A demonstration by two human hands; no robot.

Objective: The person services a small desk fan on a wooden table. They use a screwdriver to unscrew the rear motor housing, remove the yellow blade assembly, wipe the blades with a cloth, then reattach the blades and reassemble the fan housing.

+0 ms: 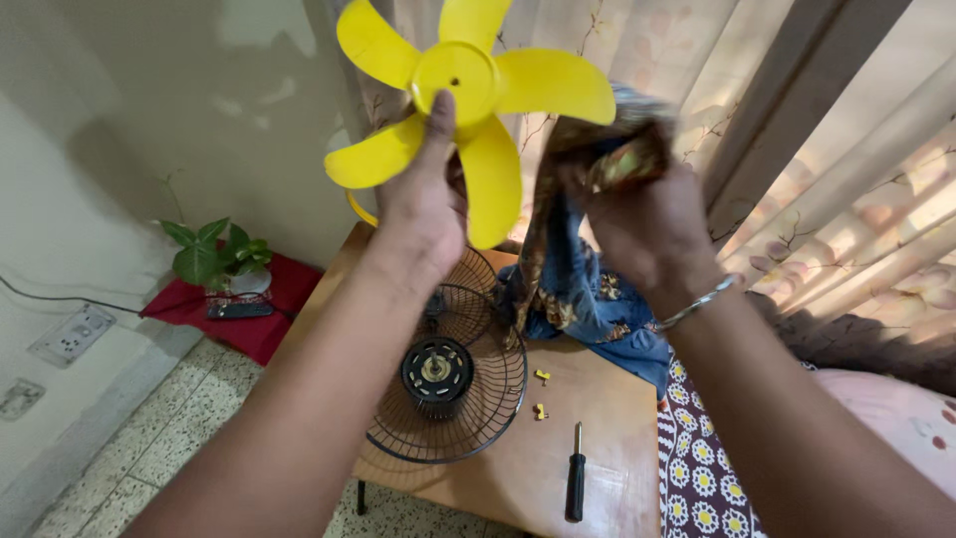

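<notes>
Fan blade [468,85]: 1, yellow, 5 wings, top centre, above the left hand [423,214] that holds it.
Cloth [597,159]: 1, clutched in the right hand [647,229].
Screwdriver [576,473]: 1, on the table [597,399].
Yellow clips [541,394]: 2.

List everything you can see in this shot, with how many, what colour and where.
Yellow plastic fan blade: one, five vanes, held up at top centre.
Patterned blue and brown cloth: one, bunched in the right hand, trailing onto the table.
Black wire fan guard with motor: one, lying on the table.
Small yellow clips: two, on the table beside the guard.
Black-handled screwdriver: one, near the table's front edge.
Brown wooden table: one, centre.
Green potted plant: one, on a red mat at left.
Beige floral curtain: right.
Left hand: grips the blade.
Right hand: grips the cloth, silver bangle on the wrist.
</notes>
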